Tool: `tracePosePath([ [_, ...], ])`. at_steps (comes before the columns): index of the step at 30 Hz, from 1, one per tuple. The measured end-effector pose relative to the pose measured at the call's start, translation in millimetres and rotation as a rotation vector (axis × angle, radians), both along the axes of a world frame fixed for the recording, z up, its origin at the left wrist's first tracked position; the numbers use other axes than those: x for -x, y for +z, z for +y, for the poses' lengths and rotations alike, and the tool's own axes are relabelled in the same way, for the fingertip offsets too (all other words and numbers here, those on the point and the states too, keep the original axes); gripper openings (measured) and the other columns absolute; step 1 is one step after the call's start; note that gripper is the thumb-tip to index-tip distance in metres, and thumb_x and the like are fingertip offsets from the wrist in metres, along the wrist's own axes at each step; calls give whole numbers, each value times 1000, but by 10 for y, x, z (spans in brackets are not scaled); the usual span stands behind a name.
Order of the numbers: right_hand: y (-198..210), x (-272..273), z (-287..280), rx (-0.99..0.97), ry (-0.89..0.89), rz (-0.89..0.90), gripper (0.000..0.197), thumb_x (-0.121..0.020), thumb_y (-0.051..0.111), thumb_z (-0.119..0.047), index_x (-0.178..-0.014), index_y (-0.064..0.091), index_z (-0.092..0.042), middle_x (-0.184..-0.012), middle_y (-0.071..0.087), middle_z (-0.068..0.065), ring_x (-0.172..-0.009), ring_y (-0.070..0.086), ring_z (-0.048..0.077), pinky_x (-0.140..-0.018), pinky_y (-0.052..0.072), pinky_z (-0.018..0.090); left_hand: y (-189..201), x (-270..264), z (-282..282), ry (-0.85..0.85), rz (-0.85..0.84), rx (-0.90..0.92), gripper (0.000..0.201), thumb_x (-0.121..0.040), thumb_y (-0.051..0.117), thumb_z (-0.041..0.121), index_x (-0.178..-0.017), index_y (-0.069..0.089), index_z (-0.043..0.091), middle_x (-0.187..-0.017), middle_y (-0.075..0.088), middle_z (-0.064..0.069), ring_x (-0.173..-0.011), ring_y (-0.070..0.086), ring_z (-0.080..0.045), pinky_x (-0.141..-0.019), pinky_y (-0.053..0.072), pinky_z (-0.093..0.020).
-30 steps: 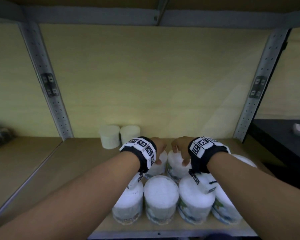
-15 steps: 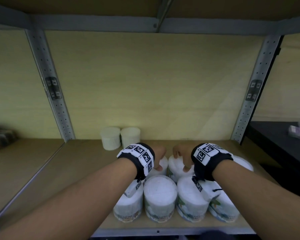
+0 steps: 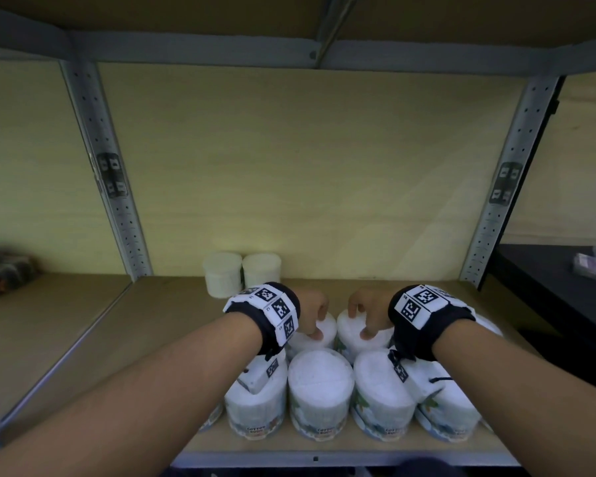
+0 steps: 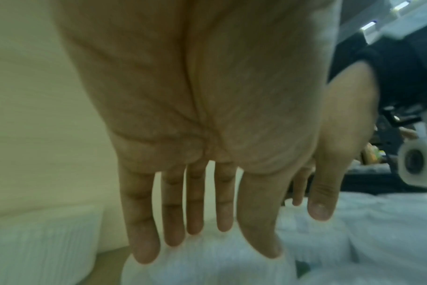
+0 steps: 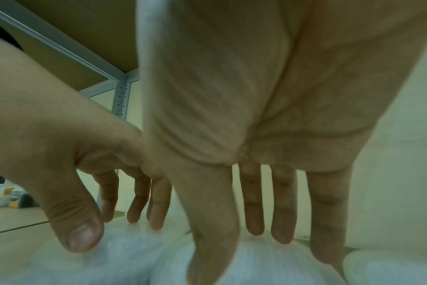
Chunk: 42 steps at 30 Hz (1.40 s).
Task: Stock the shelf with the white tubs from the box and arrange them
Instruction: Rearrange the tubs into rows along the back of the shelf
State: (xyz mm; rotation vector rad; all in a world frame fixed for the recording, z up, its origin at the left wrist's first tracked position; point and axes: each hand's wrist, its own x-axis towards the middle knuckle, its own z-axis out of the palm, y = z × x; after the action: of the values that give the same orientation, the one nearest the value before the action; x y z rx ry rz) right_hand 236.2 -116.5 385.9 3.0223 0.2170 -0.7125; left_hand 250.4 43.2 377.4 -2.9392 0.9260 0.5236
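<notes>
Tubs (image 3: 320, 390) stand upright in two rows at the shelf's (image 3: 324, 445) front edge. Left hand (image 3: 310, 313) and right hand (image 3: 369, 311) each rest straight fingers on a back-row lid, grasping nothing; free shelf lies behind.

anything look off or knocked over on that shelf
Nothing stands out. The labelled tubs stand upright in tidy rows at the front of the shelf, two plain white tubs sit at the back, and the left hand and right hand rest on the second-row tubs.

Left hand (image 3: 310, 313), right hand (image 3: 369, 313) atop back-row tubs (image 3: 358, 327) (shelf (image 3: 152, 321)).
</notes>
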Motion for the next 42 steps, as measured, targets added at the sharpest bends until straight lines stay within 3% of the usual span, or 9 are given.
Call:
tracePosePath([
  [5, 111, -91, 19, -93, -5, -84, 42, -88, 63, -24, -128, 55, -14, -128, 55, 3, -117, 54, 23, -98, 45, 33, 226, -88, 211, 66, -4, 98, 43, -89, 63, 27, -127, 53, 9, -127, 57, -8, -113, 56, -25, -92, 48, -32],
  [9, 148, -247, 80, -171, -27, -133, 15, -87, 60, -22, -100, 64, -17, -104, 61, 0, -91, 56, 19, -83, 50, 32, 334, -223, 495, 138, -18, 153, 41, -89, 62, 30, -126, 54, 13, -126, 57, -5, -112, 57, -23, -88, 47, -28],
  [13, 166, -418, 237, -196, -6, -200, 1, -88, 59, -22, -88, 59, -21, -99, 59, 0, -92, 58, 20, -81, 50, 31, 383, -392, 821, 207, -53, 189, 41, -89, 61, 33, -126, 56, 15, -125, 58, -3, -111, 57, -22, -96, 47, -32],
  [15, 184, -524, 334, -218, 6, -215, 5, -88, 58, -19, -87, 62, -22, -107, 61, 1, -100, 60, 23, -87, 53, 34, 384, -498, 977, 241, -81, 184, 42, -89, 60, 34, -127, 55, 16, -125, 57, -2, -111, 56, -22, -97, 45, -32],
  [18, 177, -730, 512, -223, 20, -242, 20, -88, 60, -18, -107, 65, -17, -119, 59, 6, -107, 60, 25, -93, 52, 37, 353, -682, 1199, 295, -102, 178, 43, -89, 60, 36, -127, 54, 16, -126, 56, -4, -111, 56, -22, -96, 46, -33],
  [21, 182, -931, 716, -238, 41, -268, 28, -89, 61, -23, -115, 62, -14, -124, 57, 7, -110, 58, 25, -93, 50, 34, 307, -860, 1391, 342, -101, 161, 46, -91, 58, 37, -130, 51, 15, -130, 53, -5, -115, 54, -24, -97, 45, -34],
  [34, -52, -1800, 1389, -168, 135, -267, 49, -91, 56, -44, -126, 56, -9, -132, 52, 8, -118, 53, 25, -98, 44, 34, -194, -1602, 1818, 445, -143, 188, 53, -93, 54, 38, -139, 41, 14, -145, 35, -9, -132, 40, -26, -105, 36, -35],
  [39, -123, -1966, 1515, -93, 173, -221, 57, -86, 62, -47, -127, 56, -8, -130, 55, 9, -114, 55, 26, -90, 44, 30, -265, -1693, 1826, 423, -178, 195, 53, -93, 53, 39, -138, 44, 13, -145, 39, -10, -131, 41, -27, -104, 35, -32],
  [42, -129, -2002, 1536, -74, 175, -211, 58, -85, 65, -46, -125, 57, -6, -129, 56, 10, -115, 55, 27, -92, 45, 31, -276, -1704, 1841, 410, -189, 201, 52, -93, 53, 39, -138, 45, 13, -144, 40, -10, -131, 41, -27, -105, 34, -32],
])
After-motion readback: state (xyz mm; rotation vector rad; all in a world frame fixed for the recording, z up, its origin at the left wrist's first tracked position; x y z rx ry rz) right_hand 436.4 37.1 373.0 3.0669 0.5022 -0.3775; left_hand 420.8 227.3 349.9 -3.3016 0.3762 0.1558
